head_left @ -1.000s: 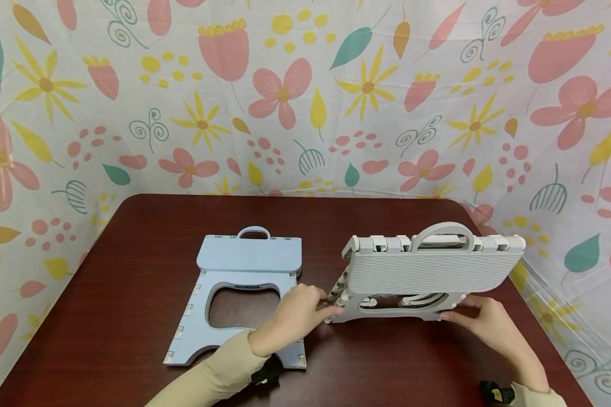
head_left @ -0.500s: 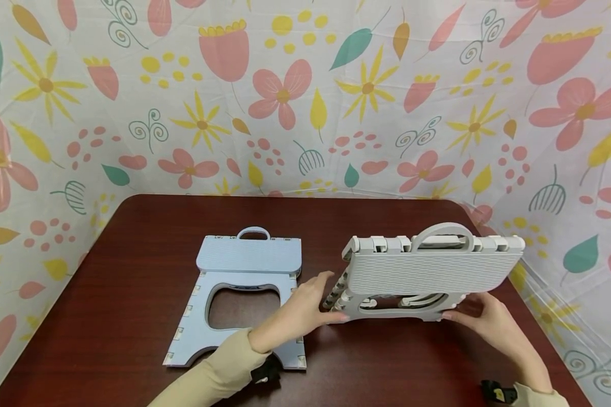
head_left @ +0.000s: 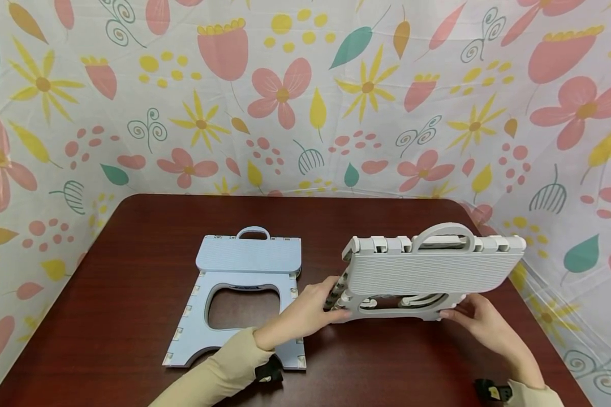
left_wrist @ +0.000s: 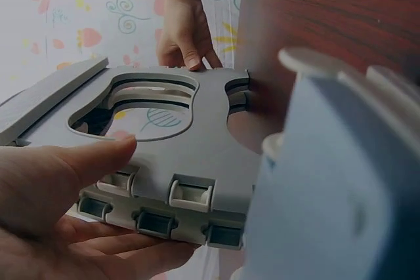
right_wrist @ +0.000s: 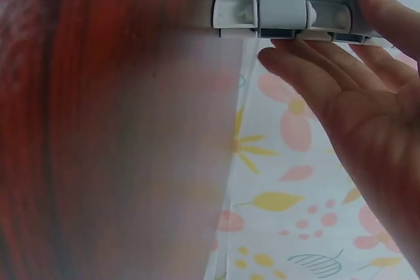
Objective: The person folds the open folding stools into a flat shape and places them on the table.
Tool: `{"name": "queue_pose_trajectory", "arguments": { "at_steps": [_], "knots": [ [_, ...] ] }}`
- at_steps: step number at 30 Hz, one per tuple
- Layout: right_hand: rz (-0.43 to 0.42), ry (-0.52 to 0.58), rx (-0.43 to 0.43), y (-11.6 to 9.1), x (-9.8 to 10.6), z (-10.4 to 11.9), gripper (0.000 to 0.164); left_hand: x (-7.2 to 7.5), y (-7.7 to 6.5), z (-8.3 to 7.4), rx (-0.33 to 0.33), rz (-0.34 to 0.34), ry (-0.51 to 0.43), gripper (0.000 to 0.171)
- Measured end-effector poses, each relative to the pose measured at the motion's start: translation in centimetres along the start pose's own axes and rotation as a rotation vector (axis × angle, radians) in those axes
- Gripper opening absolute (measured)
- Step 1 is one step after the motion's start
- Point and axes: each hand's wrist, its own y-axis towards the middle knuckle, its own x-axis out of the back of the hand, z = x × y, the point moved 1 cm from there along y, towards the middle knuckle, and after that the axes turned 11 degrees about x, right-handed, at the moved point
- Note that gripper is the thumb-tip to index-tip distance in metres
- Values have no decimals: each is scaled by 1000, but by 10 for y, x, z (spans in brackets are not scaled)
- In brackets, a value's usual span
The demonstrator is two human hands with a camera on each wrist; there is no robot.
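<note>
A grey folding stool (head_left: 427,274) stands on its legs at the right of the table, partly folded, its front seat flap hanging down and its carry handle on top. My left hand (head_left: 310,311) grips the lower left hinged edge; in the left wrist view the thumb of this hand (left_wrist: 59,175) lies on the side panel and the fingers reach under the hinges. My right hand (head_left: 491,328) holds the lower right edge; in the right wrist view, the thumb of that hand (right_wrist: 374,96) and its fingers are on opposite sides of the hinged edge.
A light blue folding stool (head_left: 249,254) lies folded flat on the dark red wooden table (head_left: 122,282), left of the grey one and partly under my left forearm. A flower-patterned curtain (head_left: 285,141) hangs behind the table and along its sides.
My left hand has loosened its fingers from the grey stool's left edge, then closed round it again slightly higher. The right hand and both stools stay about where they were.
</note>
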Motion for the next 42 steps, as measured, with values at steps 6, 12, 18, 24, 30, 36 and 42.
{"name": "queue_pose_trajectory", "arguments": {
  "at_steps": [6, 12, 18, 24, 30, 36, 42],
  "knots": [
    [-24, -48, 18, 0, -1, -2, 39, -2, 1, -1, 22, -7, 29, 56],
    [-29, -64, 0, -1, -1, -4, 36, -4, 2, -1, 19, -16, 48, 53],
    [-24, -30, -30, 1, -1, -2, 30, -5, 1, -1, 16, -16, 62, 51],
    [-28, -58, -42, 1, -1, -2, 31, -5, 1, 0, 13, -25, 97, 50],
    [-19, -42, -62, 1, -1, -4, 30, -6, 1, 0, 25, -38, 120, 48],
    [-20, -32, -77, 1, -1, -4, 29, -7, 1, -1, 20, -50, 109, 43],
    [-28, -56, -90, 2, -1, -1, 27, -7, 1, -1, 23, -32, 102, 38]
  ]
}}
